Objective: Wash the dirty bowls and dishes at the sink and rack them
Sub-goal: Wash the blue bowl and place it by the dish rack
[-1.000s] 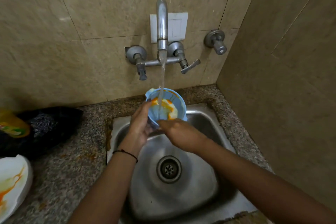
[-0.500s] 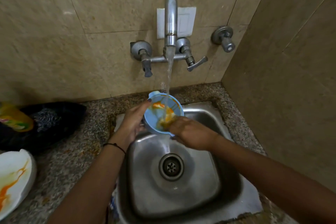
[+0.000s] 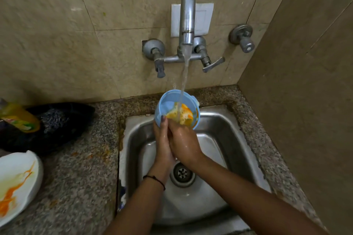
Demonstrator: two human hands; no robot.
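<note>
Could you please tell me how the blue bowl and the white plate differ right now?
The blue bowl is held over the sink by the left hand, under running water; the white plate lies untouched on the counter. The bowl is small and deep; the plate is wide and shallow. The right hand reaches into the bowl; nothing touches the plate. Both carry orange residue.

Dim, warm light falling from above; steel sink (image 3: 219, 129) and tap (image 3: 188, 5) catching soft glare. Wide-angle bending tile lines at edges. Near forearms and left plate (image 3: 17, 183) blurring slightly.
</note>
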